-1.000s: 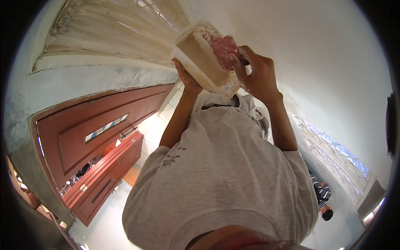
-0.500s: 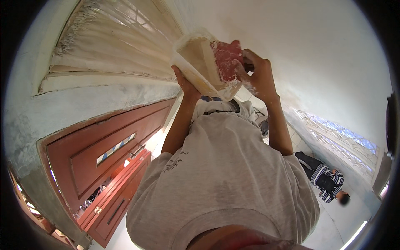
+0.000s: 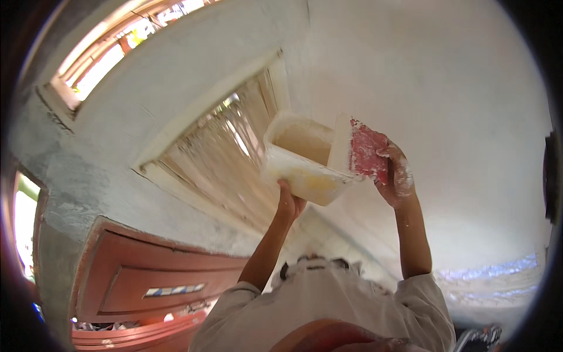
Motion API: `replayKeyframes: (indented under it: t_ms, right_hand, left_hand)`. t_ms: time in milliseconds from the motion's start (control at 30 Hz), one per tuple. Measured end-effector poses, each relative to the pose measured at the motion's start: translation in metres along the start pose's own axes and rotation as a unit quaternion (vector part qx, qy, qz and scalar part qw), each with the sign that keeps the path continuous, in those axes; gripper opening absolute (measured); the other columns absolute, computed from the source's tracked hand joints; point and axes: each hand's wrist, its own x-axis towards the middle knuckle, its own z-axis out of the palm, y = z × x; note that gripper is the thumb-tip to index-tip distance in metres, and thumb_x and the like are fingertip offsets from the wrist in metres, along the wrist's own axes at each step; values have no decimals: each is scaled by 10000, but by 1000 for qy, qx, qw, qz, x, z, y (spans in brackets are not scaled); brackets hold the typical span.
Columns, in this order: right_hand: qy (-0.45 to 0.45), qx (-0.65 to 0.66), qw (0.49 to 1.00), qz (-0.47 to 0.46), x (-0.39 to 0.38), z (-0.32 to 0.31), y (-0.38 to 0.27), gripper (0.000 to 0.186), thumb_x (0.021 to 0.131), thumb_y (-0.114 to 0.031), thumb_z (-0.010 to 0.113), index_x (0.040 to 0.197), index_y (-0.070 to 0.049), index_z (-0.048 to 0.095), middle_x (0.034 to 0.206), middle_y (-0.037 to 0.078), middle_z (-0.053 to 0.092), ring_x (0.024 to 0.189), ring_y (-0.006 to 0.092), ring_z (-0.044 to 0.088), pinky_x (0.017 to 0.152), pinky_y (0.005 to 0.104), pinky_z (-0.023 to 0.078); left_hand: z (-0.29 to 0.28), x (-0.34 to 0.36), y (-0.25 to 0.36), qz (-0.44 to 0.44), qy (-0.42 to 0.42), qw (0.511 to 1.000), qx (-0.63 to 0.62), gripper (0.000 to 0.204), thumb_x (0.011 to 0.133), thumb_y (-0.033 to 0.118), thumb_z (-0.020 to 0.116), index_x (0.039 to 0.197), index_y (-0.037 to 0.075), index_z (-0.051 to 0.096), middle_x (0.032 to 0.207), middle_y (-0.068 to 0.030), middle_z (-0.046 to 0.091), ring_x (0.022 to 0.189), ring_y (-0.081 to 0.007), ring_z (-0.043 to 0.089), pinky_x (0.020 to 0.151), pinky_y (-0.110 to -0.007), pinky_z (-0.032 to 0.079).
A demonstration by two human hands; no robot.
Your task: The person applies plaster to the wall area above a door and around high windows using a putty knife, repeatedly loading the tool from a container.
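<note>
My left hand point(image 3: 290, 203) grips a whitish plastic tub point(image 3: 305, 178) from beneath, thumb up its near side. The tub is tilted, with pale putty smeared on its walls and a yellowish patch on the outside. In my right hand point(image 3: 400, 176) is a red putty scraper point(image 3: 368, 151) with a pale blade, crusted with white putty. Its blade stands at the tub's right rim; whether it touches the rim I cannot tell. White residue covers part of the right hand. Both arms are raised in front of my chest.
A pale plastered wall point(image 3: 457, 105) fills the right side. To the left are a curtained window point(image 3: 220, 152), a reddish-brown door point(image 3: 170, 281) and a bright opening point(image 3: 111, 58) high up. At the lower right edge shows part of a person's striped clothing point(image 3: 480, 338).
The view has swung upward, bringing in the high opening. My right hand has drawn the scraper from inside the tub to its right rim. The left hand keeps hold of the tub.
</note>
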Motion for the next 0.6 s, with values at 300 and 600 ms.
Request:
replayKeyframes:
  t_ms: [300, 600]
  right_hand:
    - [-287, 85, 932, -207, 188, 90, -136, 437, 940, -271, 751, 1224, 19, 587, 1483, 255, 483, 1275, 342, 543, 1058, 334, 527]
    - [-151, -33, 957, -246, 412, 219, -257, 249, 1047, -298, 551, 1100, -62, 608, 913, 140, 631, 830, 294, 661, 632, 403, 615]
  left_hand:
    - [115, 123, 94, 135, 7, 986, 100, 550, 942, 154, 766, 1403, 66, 479, 1274, -6, 587, 1144, -104, 583, 912, -244, 522]
    - [172, 170, 146, 213, -19, 972, 93, 562, 888, 82, 797, 1365, 87, 500, 1261, -22, 566, 1151, -116, 567, 927, -278, 524]
